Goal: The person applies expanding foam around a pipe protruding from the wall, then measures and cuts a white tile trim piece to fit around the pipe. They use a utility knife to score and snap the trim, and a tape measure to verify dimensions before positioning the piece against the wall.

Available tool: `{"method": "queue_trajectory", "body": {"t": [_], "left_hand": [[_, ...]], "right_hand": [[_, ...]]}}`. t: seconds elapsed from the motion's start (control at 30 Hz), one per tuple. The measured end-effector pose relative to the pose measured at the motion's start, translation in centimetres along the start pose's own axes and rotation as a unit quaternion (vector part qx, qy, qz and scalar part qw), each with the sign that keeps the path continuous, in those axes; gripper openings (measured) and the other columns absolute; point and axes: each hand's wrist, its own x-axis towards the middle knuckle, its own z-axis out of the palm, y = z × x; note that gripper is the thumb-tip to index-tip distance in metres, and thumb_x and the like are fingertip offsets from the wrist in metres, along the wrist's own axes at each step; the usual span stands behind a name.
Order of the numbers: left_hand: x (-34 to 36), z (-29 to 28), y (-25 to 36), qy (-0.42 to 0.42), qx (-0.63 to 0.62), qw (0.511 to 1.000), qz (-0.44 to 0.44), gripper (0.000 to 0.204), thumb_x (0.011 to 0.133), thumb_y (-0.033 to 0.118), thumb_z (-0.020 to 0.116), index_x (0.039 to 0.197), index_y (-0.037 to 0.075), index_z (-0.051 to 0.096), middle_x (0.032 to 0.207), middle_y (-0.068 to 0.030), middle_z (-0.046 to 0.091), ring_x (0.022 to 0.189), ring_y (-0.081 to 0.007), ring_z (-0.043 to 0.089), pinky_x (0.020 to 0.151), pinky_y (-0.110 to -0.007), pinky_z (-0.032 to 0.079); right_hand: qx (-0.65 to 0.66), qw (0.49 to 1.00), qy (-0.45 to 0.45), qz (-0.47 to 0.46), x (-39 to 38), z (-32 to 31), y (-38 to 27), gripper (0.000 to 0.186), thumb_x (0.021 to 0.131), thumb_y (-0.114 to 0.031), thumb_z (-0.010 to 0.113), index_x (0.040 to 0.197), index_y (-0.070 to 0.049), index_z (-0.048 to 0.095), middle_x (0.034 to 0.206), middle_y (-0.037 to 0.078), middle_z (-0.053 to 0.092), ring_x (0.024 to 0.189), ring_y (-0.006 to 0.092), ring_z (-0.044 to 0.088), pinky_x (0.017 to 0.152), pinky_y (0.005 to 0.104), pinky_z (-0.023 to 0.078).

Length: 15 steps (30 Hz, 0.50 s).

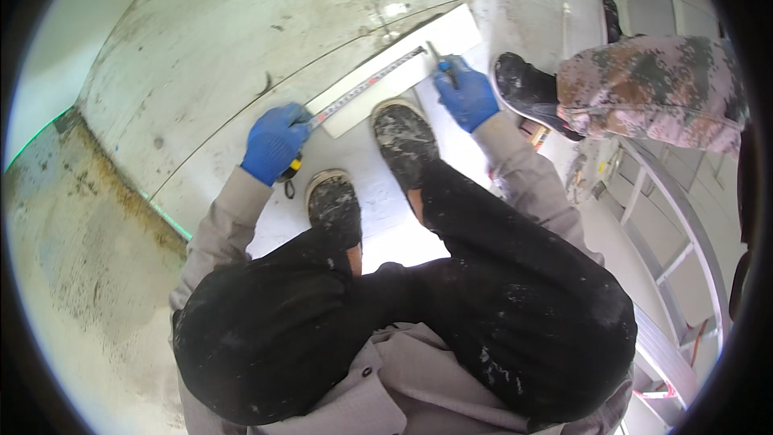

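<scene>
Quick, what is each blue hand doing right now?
Left hand: closed on the tape measure case.
Right hand: closed on a pencil at the white board.

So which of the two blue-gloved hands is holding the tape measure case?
The left hand, gripping the case at the tape's near end; the right hand holds a pencil instead.

So the tape measure (366, 87) is pulled out flat along the white board (403, 64), running diagonally down its length near the lower edge. Yellow-and-black case sits at the board's near-left end, mostly covered by the left hand (274, 142). The right hand (467, 97) grips a pencil (441, 62) with its tip on the board, right by the tape's far end. Board lies flat on the floor.
</scene>
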Motion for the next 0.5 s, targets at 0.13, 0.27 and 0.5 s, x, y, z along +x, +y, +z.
{"method": "queue_trajectory", "body": {"t": [0.13, 0.27, 0.5], "left_hand": [[0.3, 0.3, 0.4, -0.012, 0.002, 0.999, -0.036, 0.020, 0.083, 0.018, 0.060, 0.094, 0.005, 0.070, 0.079, -0.0140, 0.067, 0.069, -0.0263, 0.066, 0.065, -0.037, 0.051], [0.0, 0.0, 1.6, -0.002, -0.015, 0.999, -0.038, 0.014, 0.080, 0.007, 0.058, 0.088, -0.002, 0.066, 0.072, -0.0096, 0.062, 0.066, -0.0174, 0.058, 0.063, -0.030, 0.048], [0.1, 0.5, 0.7, 0.000, -0.025, 0.999, -0.044, 0.013, 0.081, 0.005, 0.058, 0.089, -0.002, 0.066, 0.074, -0.0090, 0.062, 0.065, -0.0167, 0.058, 0.063, -0.030, 0.047]], "right_hand": [[-0.024, 0.999, -0.002, 0.036, -0.3, -0.4, -2.0, 0.039, 0.098, -0.031, 0.055, 0.126, -0.004, 0.057, 0.104, 0.023, 0.071, 0.097, 0.0417, 0.068, 0.085, 0.0472, 0.054], [-0.078, 0.996, -0.013, 0.031, 0.1, -1.2, -2.5, 0.040, 0.098, -0.032, 0.054, 0.127, -0.004, 0.057, 0.106, 0.022, 0.071, 0.099, 0.0407, 0.068, 0.088, 0.0472, 0.053], [-0.096, 0.995, -0.016, -0.017, 0.9, -1.2, -1.9, 0.037, 0.098, -0.033, 0.054, 0.123, -0.005, 0.057, 0.099, 0.021, 0.071, 0.092, 0.0413, 0.068, 0.082, 0.0486, 0.054]]}}
